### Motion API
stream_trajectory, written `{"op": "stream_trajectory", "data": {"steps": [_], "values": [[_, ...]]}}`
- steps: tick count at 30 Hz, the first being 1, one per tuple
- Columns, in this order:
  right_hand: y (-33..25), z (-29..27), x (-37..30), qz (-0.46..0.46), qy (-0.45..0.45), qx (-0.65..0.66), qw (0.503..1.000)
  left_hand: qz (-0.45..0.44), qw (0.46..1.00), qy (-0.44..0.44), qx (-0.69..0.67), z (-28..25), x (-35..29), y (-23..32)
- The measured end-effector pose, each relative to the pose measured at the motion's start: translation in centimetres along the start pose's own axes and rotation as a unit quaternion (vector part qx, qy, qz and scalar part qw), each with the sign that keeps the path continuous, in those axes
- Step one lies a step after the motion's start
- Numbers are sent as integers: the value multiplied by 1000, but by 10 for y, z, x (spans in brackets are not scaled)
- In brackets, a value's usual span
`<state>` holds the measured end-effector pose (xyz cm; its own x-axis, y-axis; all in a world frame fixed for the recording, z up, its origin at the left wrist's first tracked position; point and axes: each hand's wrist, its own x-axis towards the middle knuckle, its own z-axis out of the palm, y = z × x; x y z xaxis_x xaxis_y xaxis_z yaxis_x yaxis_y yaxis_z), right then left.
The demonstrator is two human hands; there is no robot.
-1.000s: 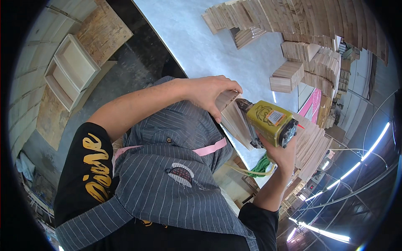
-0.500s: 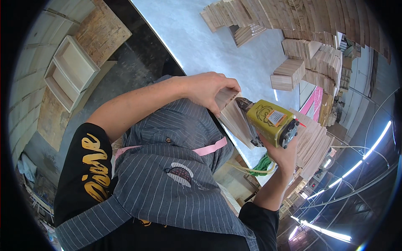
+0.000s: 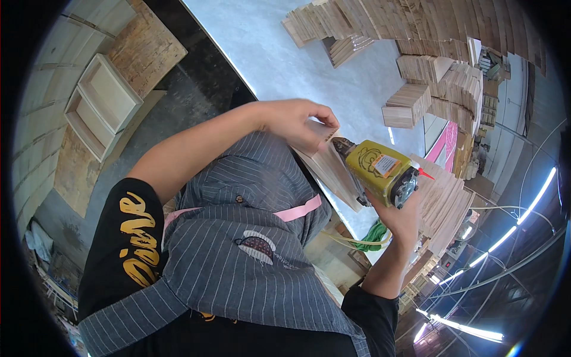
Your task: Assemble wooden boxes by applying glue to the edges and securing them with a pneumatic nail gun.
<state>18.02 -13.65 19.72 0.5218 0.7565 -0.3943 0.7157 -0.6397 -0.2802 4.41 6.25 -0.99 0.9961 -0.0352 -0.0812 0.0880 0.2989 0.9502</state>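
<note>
My right hand [image 3: 399, 221] is wrapped round the grip of a yellow-green nail gun [image 3: 367, 156], an air nailer by its look, with a red tip at its back end. The gun's nose lies against the upper edge of a pale wooden board [image 3: 336, 178], close to its far corner. My left hand [image 3: 292, 122] closes on that corner, with curled fingers at the top edge and the thumb side blurred. The board stands at the near edge of the light worktable [image 3: 351, 89], beside my striped apron. Most of the right-hand fingers are hidden behind the gun.
Stacks of wooden boards [image 3: 386, 21] line the table's far side, with a smaller block of boards [image 3: 407, 106] nearer me. More boards [image 3: 443, 199] are stacked at the right. A green coil [image 3: 372, 236] and a pale hose [image 3: 342, 240] lie by the gun. A wooden tray [image 3: 110, 89] stands left.
My left hand has shifted slightly up and left along the board's corner, its thumb side blurring. The nail gun has moved slightly left, its nose still at the board.
</note>
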Motion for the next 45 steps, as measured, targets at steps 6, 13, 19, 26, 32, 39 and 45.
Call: {"op": "stream_trajectory", "data": {"steps": [6,13,19,26,32,39,45], "values": [[-1,0,-1,-7,-11,-4,1000,-102,985,-48,-132,-15,41,-23],[2,-2,0,-23,-12,0,1000,-96,974,-92,-185,-20,60,-42],[1,-3,0,1,-18,16,1000,-89,971,-103,-196,-20,63,-45],[4,-1,0,-30,-16,2,999,-94,973,-105,-185,-20,59,-41],[5,3,1,-46,24,34,998,9,996,94,-2,8,16,-26],[4,-3,2,-19,-11,23,999,-31,977,201,-71,51,-5,-26],[5,3,4,-25,43,70,996,-62,971,190,-128,52,-8,-16]]}}
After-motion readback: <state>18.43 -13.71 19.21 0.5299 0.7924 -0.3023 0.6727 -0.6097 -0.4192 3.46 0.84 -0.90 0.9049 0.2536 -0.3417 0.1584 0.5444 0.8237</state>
